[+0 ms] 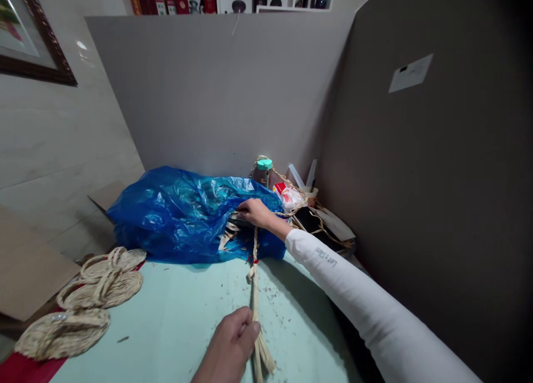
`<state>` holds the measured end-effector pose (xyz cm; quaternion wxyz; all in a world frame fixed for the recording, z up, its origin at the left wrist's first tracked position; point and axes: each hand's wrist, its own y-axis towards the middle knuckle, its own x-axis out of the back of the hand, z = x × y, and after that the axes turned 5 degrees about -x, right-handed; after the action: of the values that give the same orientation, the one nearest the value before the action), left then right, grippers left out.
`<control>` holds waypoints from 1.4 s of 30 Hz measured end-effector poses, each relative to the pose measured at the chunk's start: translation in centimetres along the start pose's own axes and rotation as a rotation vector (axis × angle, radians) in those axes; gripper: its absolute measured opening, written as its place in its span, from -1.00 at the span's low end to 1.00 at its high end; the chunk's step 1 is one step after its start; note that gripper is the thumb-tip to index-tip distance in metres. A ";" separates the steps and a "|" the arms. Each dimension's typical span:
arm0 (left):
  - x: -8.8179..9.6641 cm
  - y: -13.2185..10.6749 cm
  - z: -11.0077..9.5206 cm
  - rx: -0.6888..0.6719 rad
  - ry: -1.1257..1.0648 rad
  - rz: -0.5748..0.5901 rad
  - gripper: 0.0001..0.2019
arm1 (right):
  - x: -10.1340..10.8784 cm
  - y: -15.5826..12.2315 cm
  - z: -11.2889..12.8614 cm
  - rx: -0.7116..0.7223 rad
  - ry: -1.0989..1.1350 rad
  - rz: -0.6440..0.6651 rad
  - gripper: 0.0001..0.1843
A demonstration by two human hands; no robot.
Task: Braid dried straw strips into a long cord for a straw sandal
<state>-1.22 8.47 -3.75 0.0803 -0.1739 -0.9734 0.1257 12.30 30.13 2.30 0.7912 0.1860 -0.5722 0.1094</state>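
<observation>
My left hand is closed around the loose strands of a pale straw braid, close to the table's front. Below the fist the strands fan out, and a red tie shows higher up the braid. My right hand reaches into the mouth of a blue plastic bag; its fingers are pinched, but what they hold is hidden. Pale dry husk strips show in the opening just beneath it. The braid runs up to below the right hand and seems to continue rightward behind it.
Woven straw soles lie at the left on red material. Behind the bag stand a green-lidded jar and a red-white packet. Plant crumbs dot the pale green tabletop. Grey panels rise at back and right.
</observation>
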 end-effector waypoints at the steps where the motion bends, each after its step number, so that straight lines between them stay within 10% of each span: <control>1: 0.0 0.0 0.0 0.003 -0.007 0.000 -0.59 | 0.1 -0.1 -0.1 0.021 0.038 -0.010 -0.72; 23: -0.1 -0.3 -0.2 0.009 -0.054 0.030 -0.64 | -0.5 -1.2 1.0 -0.066 -0.234 0.041 -0.77; 42: -0.2 0.7 1.4 -0.075 -0.031 -0.008 -0.57 | 1.1 -0.5 -0.9 -0.100 0.003 -0.137 -0.66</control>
<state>-1.11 8.79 -5.30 0.0590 -0.1708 -0.9793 0.0914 13.65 30.02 2.98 0.8060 0.1847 -0.5617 0.0264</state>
